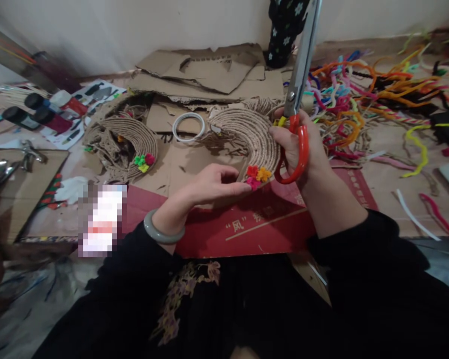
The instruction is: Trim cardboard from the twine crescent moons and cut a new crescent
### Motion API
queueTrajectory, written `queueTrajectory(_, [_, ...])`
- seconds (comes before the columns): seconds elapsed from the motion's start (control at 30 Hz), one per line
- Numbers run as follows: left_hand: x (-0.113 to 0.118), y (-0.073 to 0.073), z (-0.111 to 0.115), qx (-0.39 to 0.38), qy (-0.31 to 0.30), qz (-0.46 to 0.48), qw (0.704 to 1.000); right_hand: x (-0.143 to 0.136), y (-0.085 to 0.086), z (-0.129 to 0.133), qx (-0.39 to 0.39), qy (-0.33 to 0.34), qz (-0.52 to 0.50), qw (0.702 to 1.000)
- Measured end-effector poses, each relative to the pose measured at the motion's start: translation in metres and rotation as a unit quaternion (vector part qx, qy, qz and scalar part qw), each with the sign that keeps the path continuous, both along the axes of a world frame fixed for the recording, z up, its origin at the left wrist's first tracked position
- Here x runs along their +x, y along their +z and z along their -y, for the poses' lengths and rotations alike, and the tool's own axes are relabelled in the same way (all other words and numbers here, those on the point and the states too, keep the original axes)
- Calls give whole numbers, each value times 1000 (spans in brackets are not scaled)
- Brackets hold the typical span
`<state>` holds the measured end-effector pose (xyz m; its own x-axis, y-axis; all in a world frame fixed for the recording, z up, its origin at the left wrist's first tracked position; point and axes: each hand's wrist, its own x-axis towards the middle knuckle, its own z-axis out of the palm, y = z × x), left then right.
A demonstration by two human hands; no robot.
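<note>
A curved piece wound with rows of brown twine (264, 134) is tilted up between my hands. Small red, orange and pink fuzzy flowers (256, 175) sit at its lower end. My left hand (211, 187) is closed on the lower edge, its thumb beside the flowers; the fingers behind are partly hidden. In my right hand (303, 144) are red-handled scissors (295, 92), blades pointing up. The right thumb also presses on the twine piece's right side, near a small yellow bit. Another twine-wound ring (142, 134) with green and red flowers lies to the left.
A roll of tape (188, 126) rests on cardboard (205, 80). Colourful pipe cleaners (359, 94) are heaped at right. Paint jars (20, 117) stand at left, near a blurred-out bright object (103, 219). A red printed board (209, 234) lies at the front edge.
</note>
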<state>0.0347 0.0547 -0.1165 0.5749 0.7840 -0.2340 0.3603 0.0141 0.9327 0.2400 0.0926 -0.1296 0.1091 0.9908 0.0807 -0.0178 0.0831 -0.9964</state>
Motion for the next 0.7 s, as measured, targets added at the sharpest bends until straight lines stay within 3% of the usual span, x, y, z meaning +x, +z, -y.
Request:
queueTrajectory(0.1, [-1, 2, 0, -15, -9, -18, 1000, -3, 2, 3, 6, 1, 2, 1000])
queueTrajectory(0.43, [-6, -5, 1, -145, 24, 77, 986, -4, 2, 0, 0, -13, -24, 1000])
queueTrajectory(0.7, [-6, -5, 2, -161, 9, 92, 983, -6, 4, 1, -15, -19, -19, 1000])
